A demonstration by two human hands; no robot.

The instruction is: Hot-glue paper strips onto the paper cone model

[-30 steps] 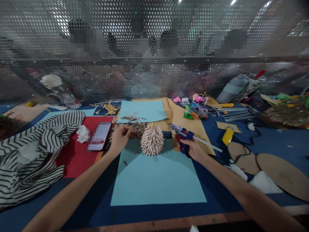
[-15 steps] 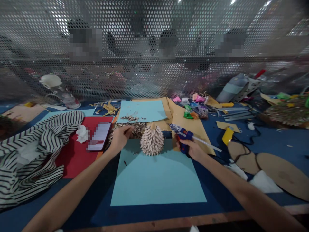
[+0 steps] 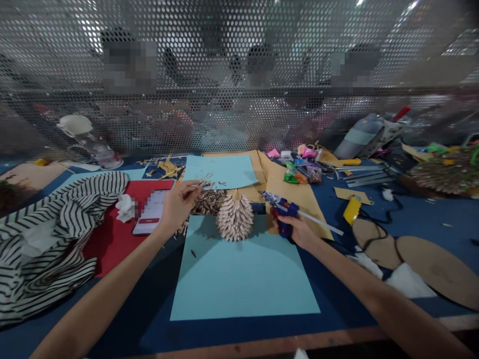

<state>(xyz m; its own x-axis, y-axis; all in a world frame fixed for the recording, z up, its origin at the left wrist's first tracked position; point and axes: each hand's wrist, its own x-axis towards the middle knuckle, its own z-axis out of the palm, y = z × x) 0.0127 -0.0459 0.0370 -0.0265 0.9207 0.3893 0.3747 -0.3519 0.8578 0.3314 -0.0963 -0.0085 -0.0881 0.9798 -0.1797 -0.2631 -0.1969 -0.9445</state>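
Observation:
A small cone (image 3: 235, 219) covered in overlapping pale scales, its bare tan tip uppermost, stands on the light blue sheet (image 3: 243, 279). My right hand (image 3: 294, 230) is closed round a blue hot glue gun (image 3: 285, 212); a clear glue stick (image 3: 320, 223) pokes out of its back, and its nozzle points left toward the cone. To the cone's left, my left hand (image 3: 179, 202) hovers by a heap of thin husk-like pieces (image 3: 210, 203), fingertips pinched together. Whatever lies between them is too small to make out. More such pieces lie on a second blue sheet (image 3: 228, 167) behind.
On the left are a phone (image 3: 151, 214), a red sheet (image 3: 116, 239) and a striped cloth (image 3: 56, 219). Coloured packets (image 3: 303, 169), a yellow cutter (image 3: 352, 209), cardboard discs (image 3: 434, 264) and a black cord lie on the right. A perforated metal screen (image 3: 224, 99) stands behind the table.
My left hand has shifted left and slightly up, away from the cone, and now covers part of the phone's edge. My right hand and the glue gun have stayed nearly still.

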